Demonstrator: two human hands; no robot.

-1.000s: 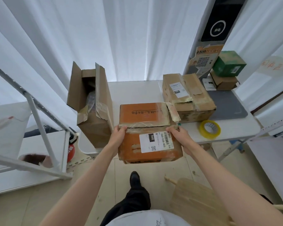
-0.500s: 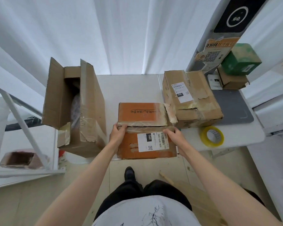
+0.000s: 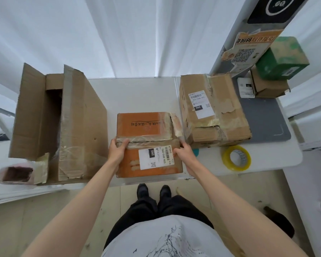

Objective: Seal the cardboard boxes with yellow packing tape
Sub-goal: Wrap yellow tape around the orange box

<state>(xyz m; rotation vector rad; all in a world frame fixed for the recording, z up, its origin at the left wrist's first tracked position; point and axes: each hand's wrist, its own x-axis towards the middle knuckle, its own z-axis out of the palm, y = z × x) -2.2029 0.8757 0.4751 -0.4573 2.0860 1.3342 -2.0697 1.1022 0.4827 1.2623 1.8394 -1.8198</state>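
Note:
An orange cardboard box (image 3: pixel 146 127) with a white shipping label lies on the white table (image 3: pixel 137 95) at its near edge. My left hand (image 3: pixel 118 148) grips the box's left side at the flap seam, thumb on top. My right hand (image 3: pixel 183 151) grips the right side at the same seam. A roll of yellow packing tape (image 3: pixel 236 158) lies flat on the table to the right of the box, apart from both hands. A brown taped box (image 3: pixel 213 110) sits just right of the orange one.
A tall brown box (image 3: pixel 61 123) with open flaps stands at the left. A grey mat (image 3: pixel 263 119), a small brown box (image 3: pixel 269 84) and a green box (image 3: pixel 282 58) on top of it are at the back right. White curtains hang behind.
The orange box moved from overhanging the table's edge further onto the table. Both hands stay on its sides. The camera view tilted down and closer.

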